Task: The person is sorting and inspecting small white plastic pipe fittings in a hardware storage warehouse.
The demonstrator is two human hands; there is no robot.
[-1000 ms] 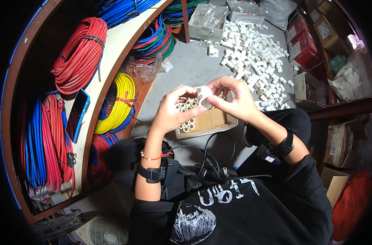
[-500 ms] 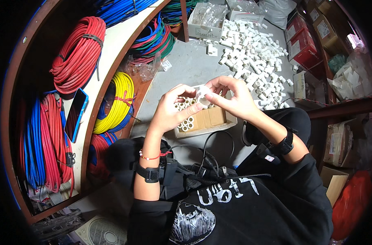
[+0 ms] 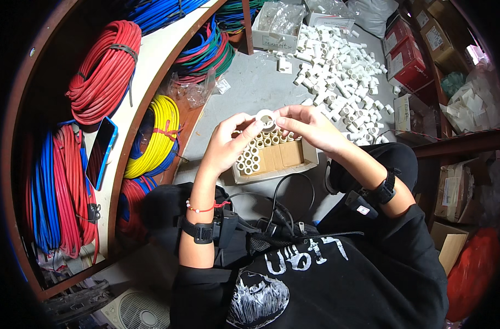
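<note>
A white ring that looks like a roll of tape [image 3: 258, 117] is held up between my two hands, its round hole facing me. My left hand [image 3: 228, 141] pinches its left side with thumb and fingers. On the opposite side, my right hand [image 3: 311, 127] grips the edge, thumb in front. Just beneath the hands stands a shallow cardboard box [image 3: 277, 175]. Short white pipe fittings [image 3: 249, 159] are set upright in rows along its left and far sides, and bare cardboard shows in the rest. My hands partly cover the far rows.
A large heap of loose white pipe fittings [image 3: 343, 77] lies on the grey floor beyond the box. Left are shelves with red cable coils [image 3: 104, 74], a yellow coil [image 3: 159, 134] and a phone [image 3: 103, 153]. Red cartons [image 3: 408, 60] stand at right. Black cables [image 3: 291, 178] loop near my lap.
The tape roll has tipped so its hole now faces me, and it sits slightly higher. My hands have drawn a little apart around it, uncovering more fittings in the box.
</note>
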